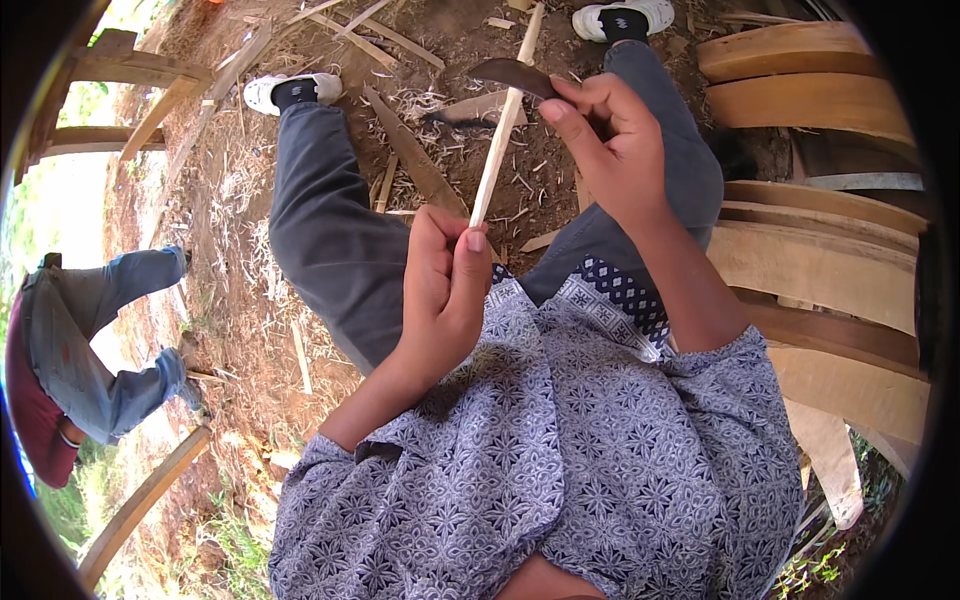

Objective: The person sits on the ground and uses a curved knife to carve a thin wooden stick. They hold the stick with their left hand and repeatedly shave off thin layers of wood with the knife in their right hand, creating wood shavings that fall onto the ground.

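My left hand point(445, 285) is closed around the lower end of a thin, pale wooden stick point(494, 155), which slants up and away from me between my knees. My right hand point(618, 145) is closed on a knife, its handle hidden inside the fingers. The dark, curved knife blade point(503, 73) lies across the upper part of the stick, its tip pointing left. The stick's far end narrows beyond the blade.
Curved wooden boards point(810, 265) are stacked close along my right side. Wood shavings and a flat offcut point(415, 155) lie on the dirt ground. At the left, a person in jeans point(85, 330) bends near a wooden rail point(145, 500). My legs are spread apart.
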### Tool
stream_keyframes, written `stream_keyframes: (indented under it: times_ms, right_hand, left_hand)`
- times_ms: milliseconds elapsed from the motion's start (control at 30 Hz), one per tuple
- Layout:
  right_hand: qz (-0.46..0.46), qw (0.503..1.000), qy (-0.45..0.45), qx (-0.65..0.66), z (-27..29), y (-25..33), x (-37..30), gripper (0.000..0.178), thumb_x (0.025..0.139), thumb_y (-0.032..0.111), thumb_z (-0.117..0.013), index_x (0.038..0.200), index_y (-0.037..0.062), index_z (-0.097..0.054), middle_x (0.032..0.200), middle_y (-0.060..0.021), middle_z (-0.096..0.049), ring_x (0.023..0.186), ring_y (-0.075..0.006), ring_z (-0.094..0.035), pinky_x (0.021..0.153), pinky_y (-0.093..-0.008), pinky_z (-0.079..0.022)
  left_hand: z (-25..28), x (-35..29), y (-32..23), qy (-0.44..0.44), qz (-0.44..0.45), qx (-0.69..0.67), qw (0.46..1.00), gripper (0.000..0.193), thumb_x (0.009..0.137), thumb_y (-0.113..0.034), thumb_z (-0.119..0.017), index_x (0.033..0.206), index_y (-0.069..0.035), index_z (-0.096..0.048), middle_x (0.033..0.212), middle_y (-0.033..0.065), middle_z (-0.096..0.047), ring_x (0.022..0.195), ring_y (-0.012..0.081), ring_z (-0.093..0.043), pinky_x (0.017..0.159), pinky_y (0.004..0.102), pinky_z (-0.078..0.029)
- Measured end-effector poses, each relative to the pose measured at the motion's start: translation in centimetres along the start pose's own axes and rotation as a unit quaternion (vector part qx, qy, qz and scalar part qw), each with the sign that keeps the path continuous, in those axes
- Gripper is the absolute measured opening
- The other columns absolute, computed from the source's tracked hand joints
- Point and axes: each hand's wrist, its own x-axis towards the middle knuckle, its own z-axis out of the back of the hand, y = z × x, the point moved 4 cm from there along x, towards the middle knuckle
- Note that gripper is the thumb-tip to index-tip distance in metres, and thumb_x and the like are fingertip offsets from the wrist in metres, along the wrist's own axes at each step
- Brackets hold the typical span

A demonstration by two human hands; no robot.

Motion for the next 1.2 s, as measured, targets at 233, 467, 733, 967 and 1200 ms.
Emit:
stream_keyframes:
  times_ms: [233, 467, 733, 967, 1200]
  right_hand:
    - [-0.024, 0.996, 0.073, 0.055, -1.4, 1.8, -1.7, 0.018, 0.094, 0.012, -0.075, 0.106, -0.0003, -0.070, 0.086, 0.0002, -0.066, 0.069, -0.0004, -0.056, 0.057, -0.0191, -0.043]
    - [0.026, 0.993, 0.112, -0.006, -1.5, 1.7, -1.5, 0.020, 0.091, 0.012, -0.078, 0.105, -0.0005, -0.070, 0.087, -0.0034, -0.069, 0.072, -0.0035, -0.061, 0.059, -0.0206, -0.047]
    - [0.036, 0.987, -0.153, 0.036, 5.2, -2.5, 1.7, 0.019, 0.098, 0.016, -0.070, 0.110, 0.0026, -0.065, 0.072, 0.0026, -0.057, 0.059, -0.0014, -0.048, 0.051, -0.0193, -0.039]
    - [0.024, 0.986, -0.151, 0.067, 5.2, -1.0, 1.1, 0.024, 0.099, 0.016, -0.069, 0.116, 0.0007, -0.060, 0.076, 0.0018, -0.061, 0.060, -0.0016, -0.051, 0.051, -0.0186, -0.040]
    - [0.002, 0.996, 0.067, 0.051, -1.6, 1.1, -2.7, 0.021, 0.093, 0.011, -0.076, 0.109, -0.0003, -0.068, 0.086, 0.0001, -0.065, 0.069, 0.0000, -0.056, 0.056, -0.0184, -0.043]
  left_hand:
    - [0.0, 0.2, -0.2, -0.001, 0.012, -0.054, 0.998, 0.013, 0.110, -0.016, -0.046, 0.104, -0.005, -0.043, 0.076, -0.0052, -0.045, 0.063, 0.0012, -0.037, 0.056, 0.0193, -0.032]
    - [0.5, 0.3, 0.1, -0.016, -0.012, 0.027, 0.999, 0.011, 0.109, -0.013, -0.047, 0.104, -0.005, -0.042, 0.078, -0.0046, -0.045, 0.064, 0.0003, -0.036, 0.055, 0.0193, -0.031]
    - [0.1, -1.4, -1.4, 0.009, -0.018, -0.025, 0.999, 0.011, 0.110, -0.014, -0.043, 0.104, -0.004, -0.042, 0.074, -0.0050, -0.043, 0.060, 0.0005, -0.033, 0.053, 0.0195, -0.030]
    - [0.2, -0.2, -0.7, -0.007, 0.012, -0.063, 0.998, 0.020, 0.112, -0.022, -0.038, 0.103, -0.006, -0.044, 0.063, -0.0058, -0.037, 0.052, 0.0028, -0.027, 0.048, 0.0230, -0.024]
    - [-0.4, 0.4, -0.3, -0.004, 0.006, -0.064, 0.998, 0.019, 0.112, -0.021, -0.039, 0.104, -0.005, -0.045, 0.064, -0.0055, -0.038, 0.051, 0.0031, -0.029, 0.048, 0.0229, -0.024]
